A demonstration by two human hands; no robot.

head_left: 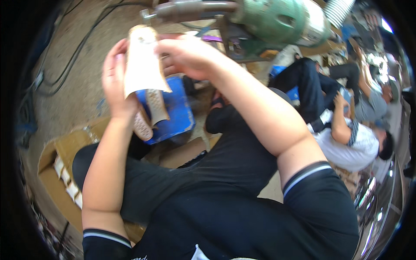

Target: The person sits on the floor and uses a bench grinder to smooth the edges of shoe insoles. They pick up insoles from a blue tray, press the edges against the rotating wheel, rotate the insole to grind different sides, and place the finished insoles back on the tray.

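Both my hands hold a pale, flared piece (144, 65), narrow at its far end and wide at its near end; glare washes out its surface. My left hand (115, 80) is closed along its left edge, the thumb on its face. Around its upper right edge curl the fingers of my right hand (186, 56), partly hidden behind it. Just beyond the narrow end is a small metal bit (146, 16) on the spindle (195, 11) of a green motor (273, 21). Below my hands, two pale pieces with holes, one upright (156, 105) and one slanted (142, 125), are at a blue box (180, 108).
Dark cables (78, 54) run over the floor at the far left. A cardboard box (60, 173) with several white pieces stands beside my left leg. To the right sit other people, one in a white shirt (346, 147) and one in grey (372, 102).
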